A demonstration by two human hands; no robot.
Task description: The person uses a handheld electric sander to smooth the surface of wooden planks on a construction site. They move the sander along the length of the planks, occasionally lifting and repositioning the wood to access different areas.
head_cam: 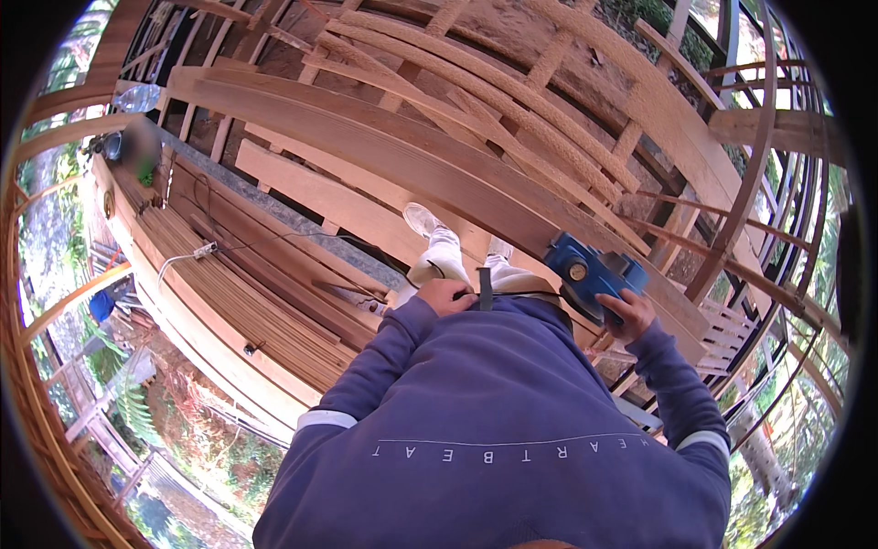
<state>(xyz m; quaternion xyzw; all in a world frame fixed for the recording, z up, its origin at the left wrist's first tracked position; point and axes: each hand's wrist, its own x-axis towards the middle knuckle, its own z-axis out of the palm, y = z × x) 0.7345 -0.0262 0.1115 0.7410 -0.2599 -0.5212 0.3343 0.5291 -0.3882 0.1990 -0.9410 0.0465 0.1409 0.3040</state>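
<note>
A blue electric hand planer (593, 274) rests on a long wooden board (439, 175) at the right of my body. My right hand (627, 314) is closed around its rear handle. Its black power cord (525, 294) runs left across my waist. Near the front of my waist, my left hand (447, 296) has its fingers curled at the cord; part of the cord is hidden by the fingers. A dark strap end (485, 289) stands up just beside that hand.
Stacked thin boards (254, 295) lie at the left, with a white socket connector (205, 250) on them. A clear plastic bottle (137, 99) is at the upper left. Shavings cover timbers (480, 62) beyond the board. Wooden planks (309, 185) lie around my feet.
</note>
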